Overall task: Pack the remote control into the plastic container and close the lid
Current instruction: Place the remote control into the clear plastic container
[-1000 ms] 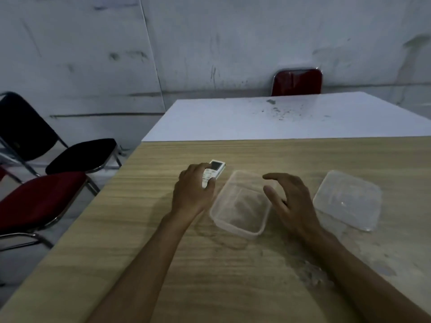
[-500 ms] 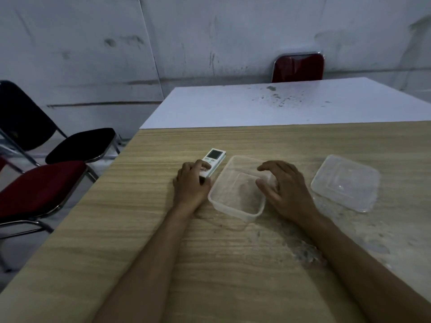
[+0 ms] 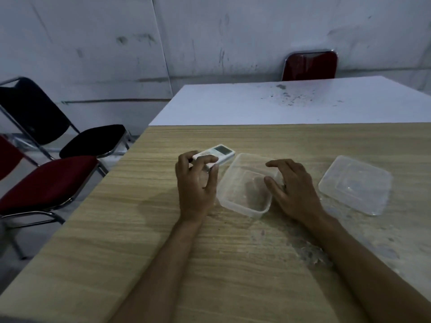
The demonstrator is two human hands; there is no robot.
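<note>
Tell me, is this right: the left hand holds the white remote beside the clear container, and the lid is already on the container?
Not quite. In the head view the lid lies apart on the wooden table, to the right of the right hand, and the container is open. The left hand does hold the white remote beside it.

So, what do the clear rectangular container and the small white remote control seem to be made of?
The clear rectangular container: likely glossy plastic; the table shows through its walls. The small white remote control: probably hard matte plastic; opaque, no glare.
</note>
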